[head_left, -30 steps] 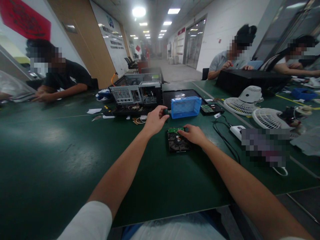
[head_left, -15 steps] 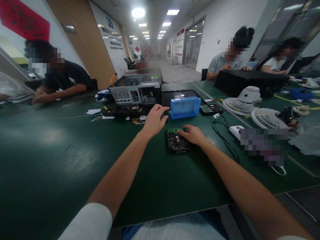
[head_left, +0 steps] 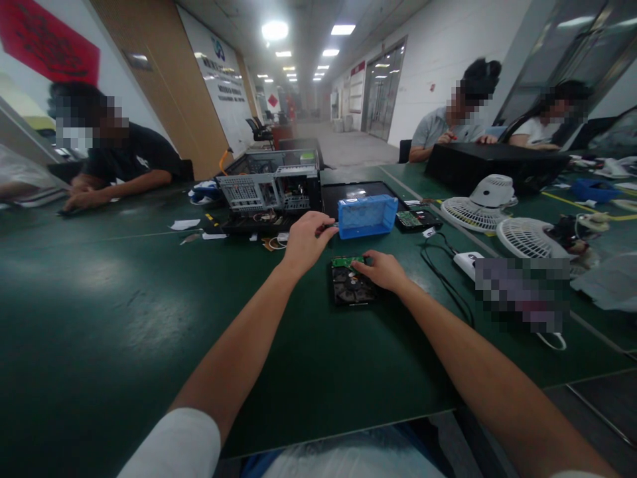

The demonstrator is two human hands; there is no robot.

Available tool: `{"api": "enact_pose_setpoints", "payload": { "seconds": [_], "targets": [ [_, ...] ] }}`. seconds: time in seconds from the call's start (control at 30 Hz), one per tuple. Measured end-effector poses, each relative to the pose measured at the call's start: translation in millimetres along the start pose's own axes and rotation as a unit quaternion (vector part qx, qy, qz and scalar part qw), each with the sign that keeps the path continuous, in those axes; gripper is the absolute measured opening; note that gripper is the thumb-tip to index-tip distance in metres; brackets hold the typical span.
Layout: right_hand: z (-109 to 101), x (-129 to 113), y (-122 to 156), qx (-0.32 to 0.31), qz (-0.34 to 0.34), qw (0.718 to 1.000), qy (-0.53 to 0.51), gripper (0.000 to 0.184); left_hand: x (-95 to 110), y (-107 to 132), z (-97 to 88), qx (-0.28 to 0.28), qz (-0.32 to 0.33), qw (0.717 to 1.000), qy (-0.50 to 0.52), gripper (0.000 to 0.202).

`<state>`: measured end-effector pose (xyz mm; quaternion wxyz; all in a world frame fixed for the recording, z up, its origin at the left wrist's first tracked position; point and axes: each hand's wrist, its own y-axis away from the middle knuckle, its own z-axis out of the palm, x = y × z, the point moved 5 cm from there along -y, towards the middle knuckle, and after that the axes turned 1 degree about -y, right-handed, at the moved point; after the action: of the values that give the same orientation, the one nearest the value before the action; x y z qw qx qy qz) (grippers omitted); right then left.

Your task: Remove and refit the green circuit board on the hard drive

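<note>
Hard drive (head_left: 348, 285) black-and-green; bin (head_left: 367, 232) blue; tabletop (head_left: 109, 358) dark green.

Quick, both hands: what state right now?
Left hand: partly curled beside the blue box; whether it holds anything can't be told.
Right hand: closed on the hard drive, thumb on top.

1. Worktop (head_left: 124, 312): smooth and softly glossy, with blurred light reflections.
2. Hard drive (head_left: 351, 287): dark, metal-looking body with a dull sheen.
3. Blue box (head_left: 367, 232): smooth plastic, shiny along its wall.
4. Computer case (head_left: 246, 191): perforated bare grey metal, mostly matt.
5. Fans (head_left: 492, 192): smooth white plastic, low sheen.
6. Loose sheet (head_left: 184, 224): matt white paper.
7. Wall panel (head_left: 172, 86): matt, wood-look.
</note>
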<state>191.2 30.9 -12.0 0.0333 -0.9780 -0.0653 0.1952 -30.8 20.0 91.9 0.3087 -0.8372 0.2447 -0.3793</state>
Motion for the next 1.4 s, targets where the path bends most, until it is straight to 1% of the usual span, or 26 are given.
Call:
{"api": "enact_pose_setpoints", "payload": {
  "seconds": [0.07, 0.2, 0.33, 0.43, 0.6, 0.73, 0.83, 0.97, 1.1, 1.2, 1.3, 1.37, 1.4],
  "targets": [
    [0.3, 0.0, -0.2, -0.001, -0.002, 1.000, -0.001, 0.063, 1.6, 0.4, -1.8, 0.016, 0.003, 1.000, -0.007, 0.015],
    [1.3, 0.9, -0.6, -0.001, -0.004, 1.000, -0.004, 0.064, 1.7, 1.1, -1.0, 0.014, 0.004, 1.000, -0.024, 0.018],
    [1.9, 1.8, -1.0, 0.000, -0.005, 1.000, -0.003, 0.064, -1.6, 1.2, 0.0, 0.019, -0.007, 1.000, -0.016, 0.020],
    [2.1, 1.9, -1.1, 0.000, -0.003, 1.000, -0.001, 0.065, -1.0, 1.3, 0.9, 0.013, -0.003, 1.000, -0.023, 0.016],
    [1.0, 0.7, -0.6, 0.001, -0.001, 1.000, 0.001, 0.066, 4.5, 2.1, 1.8, -0.002, 0.019, 0.999, -0.028, 0.017],
    [0.1, 0.1, -0.1, -0.002, 0.000, 1.000, -0.001, 0.067, 7.8, 2.8, 3.8, -0.010, 0.017, 1.000, -0.022, 0.012],
    [0.1, 0.0, 0.3, -0.003, 0.000, 1.000, -0.003, 0.065, 10.2, 3.6, 4.4, 0.007, 0.014, 1.000, -0.005, 0.011],
    [-0.2, -1.1, 1.1, 0.000, -0.004, 1.000, -0.001, 0.065, 11.8, 5.6, 4.4, 0.042, 0.004, 0.999, 0.005, 0.016],
    [-1.0, -2.8, 1.8, -0.001, -0.008, 1.000, 0.006, 0.065, 11.1, 7.7, 7.7, 0.046, -0.018, 0.998, 0.027, 0.018],
    [-1.2, -2.9, 1.9, 0.001, -0.008, 1.000, 0.008, 0.065, 10.8, 8.2, 8.7, 0.048, -0.027, 0.998, 0.043, 0.013],
    [-0.3, -1.8, 1.2, 0.004, -0.009, 1.000, 0.007, 0.065, 12.1, 7.0, 6.8, 0.053, -0.012, 0.998, 0.036, 0.007],
    [0.5, -0.7, 0.5, 0.008, -0.011, 1.000, 0.006, 0.064, 13.0, 5.7, 5.4, 0.047, 0.005, 0.999, 0.013, 0.003],
    [1.0, -0.1, 0.2, 0.010, -0.010, 1.000, 0.006, 0.064, 13.0, 5.1, 5.0, 0.041, 0.011, 0.999, -0.002, 0.006]
  ]
}}
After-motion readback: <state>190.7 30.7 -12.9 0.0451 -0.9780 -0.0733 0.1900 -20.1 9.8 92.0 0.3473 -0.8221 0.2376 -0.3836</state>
